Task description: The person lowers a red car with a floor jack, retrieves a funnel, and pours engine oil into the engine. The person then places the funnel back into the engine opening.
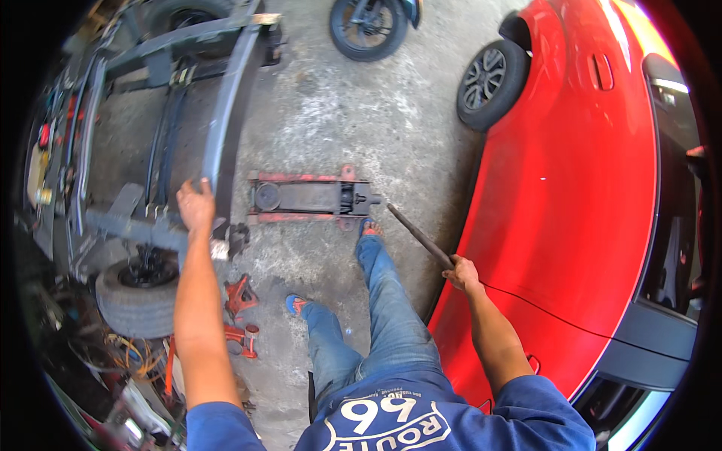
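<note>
My right hand (pixel 460 272) grips a long dark metal bar (pixel 417 233) beside the red car. The bar's far end is near the handle socket of a red and dark floor jack (pixel 301 197) lying on the concrete; a small gap shows between them. My left hand (pixel 197 203) is at the near inner edge of a grey metal vehicle frame (pixel 233 105), fingers apart, apparently touching it. My right foot in a sandal (pixel 370 229) stands just below the jack's socket end.
A red car (pixel 549 203) fills my right side. A motorcycle wheel (pixel 368 30) stands at the top. Red jack stands (pixel 241 297), a tyre (pixel 131 308) and tangled hoses (pixel 131 353) lie at lower left. Concrete floor (pixel 301 120) runs between the car and frame.
</note>
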`<state>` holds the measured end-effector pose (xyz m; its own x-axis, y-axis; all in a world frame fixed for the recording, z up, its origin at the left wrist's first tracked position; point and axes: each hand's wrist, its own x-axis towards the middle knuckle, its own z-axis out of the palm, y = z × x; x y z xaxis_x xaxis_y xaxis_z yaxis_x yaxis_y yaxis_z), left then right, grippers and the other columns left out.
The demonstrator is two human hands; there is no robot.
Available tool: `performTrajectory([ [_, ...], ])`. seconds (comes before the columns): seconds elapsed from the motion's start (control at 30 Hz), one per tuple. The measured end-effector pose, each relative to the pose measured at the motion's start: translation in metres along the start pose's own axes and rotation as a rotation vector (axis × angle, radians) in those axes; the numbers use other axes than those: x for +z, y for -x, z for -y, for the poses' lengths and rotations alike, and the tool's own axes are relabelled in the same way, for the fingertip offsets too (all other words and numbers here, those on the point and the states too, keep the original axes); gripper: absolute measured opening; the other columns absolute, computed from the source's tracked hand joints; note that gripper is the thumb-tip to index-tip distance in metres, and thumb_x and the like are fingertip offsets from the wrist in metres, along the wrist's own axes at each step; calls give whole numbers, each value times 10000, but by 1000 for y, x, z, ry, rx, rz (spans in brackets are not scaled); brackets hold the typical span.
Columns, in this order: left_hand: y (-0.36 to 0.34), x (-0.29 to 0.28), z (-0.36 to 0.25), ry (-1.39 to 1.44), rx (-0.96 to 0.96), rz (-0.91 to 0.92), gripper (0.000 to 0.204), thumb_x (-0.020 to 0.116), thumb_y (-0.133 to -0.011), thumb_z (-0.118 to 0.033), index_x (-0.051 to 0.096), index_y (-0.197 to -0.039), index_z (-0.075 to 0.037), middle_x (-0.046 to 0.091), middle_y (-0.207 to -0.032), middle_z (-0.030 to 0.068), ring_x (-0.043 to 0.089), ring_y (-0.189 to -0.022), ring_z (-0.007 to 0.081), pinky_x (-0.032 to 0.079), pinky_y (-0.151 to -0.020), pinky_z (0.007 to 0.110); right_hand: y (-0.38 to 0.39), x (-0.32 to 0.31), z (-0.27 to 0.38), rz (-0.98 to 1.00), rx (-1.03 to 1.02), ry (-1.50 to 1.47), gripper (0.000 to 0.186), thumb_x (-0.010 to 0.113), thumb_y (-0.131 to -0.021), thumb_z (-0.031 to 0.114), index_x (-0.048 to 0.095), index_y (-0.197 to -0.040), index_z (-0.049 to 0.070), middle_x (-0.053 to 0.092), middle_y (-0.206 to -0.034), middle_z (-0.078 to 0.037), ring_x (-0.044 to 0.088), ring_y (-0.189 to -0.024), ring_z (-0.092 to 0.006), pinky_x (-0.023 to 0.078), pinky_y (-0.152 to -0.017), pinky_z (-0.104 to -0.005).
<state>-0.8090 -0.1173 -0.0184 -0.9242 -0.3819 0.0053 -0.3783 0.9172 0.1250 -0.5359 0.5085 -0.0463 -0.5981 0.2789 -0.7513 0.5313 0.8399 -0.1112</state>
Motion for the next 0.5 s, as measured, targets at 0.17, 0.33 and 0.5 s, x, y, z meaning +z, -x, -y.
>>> performTrajectory([
  [0.17, -37, 30, -21, -135, -113, 24, 656, 316, -1055, -514, 659, -1161, 35, 646, -1133, 328, 640, -1045, 461, 493, -922, 538, -40, -30, -11, 137, 29, -129, 489, 779, -767, 188, 656, -1218, 46, 701, -1131, -221, 655, -1121, -373, 515, -953, -465],
  [0.33, -31, 36, -39, -281, -133, -89, 560, 358, -1054, -451, 706, -1091, -13, 693, -1051, 216, 651, -983, 408, 515, -877, 523, -66, -74, -14, 257, -8, -189, 530, 792, -723, 126, 677, -1236, 59, 718, -1116, -203, 677, -1104, -332, 516, -952, -422],
  [0.5, -30, 32, -51, -299, -184, -94, 503, 376, -1045, -431, 716, -1071, -62, 696, -1060, 167, 661, -975, 377, 536, -819, 522, -86, -123, 6, 335, -58, -44, 604, 790, -705, 119, 653, -1292, 76, 719, -1141, -187, 671, -1130, -316, 515, -959, -414],
])
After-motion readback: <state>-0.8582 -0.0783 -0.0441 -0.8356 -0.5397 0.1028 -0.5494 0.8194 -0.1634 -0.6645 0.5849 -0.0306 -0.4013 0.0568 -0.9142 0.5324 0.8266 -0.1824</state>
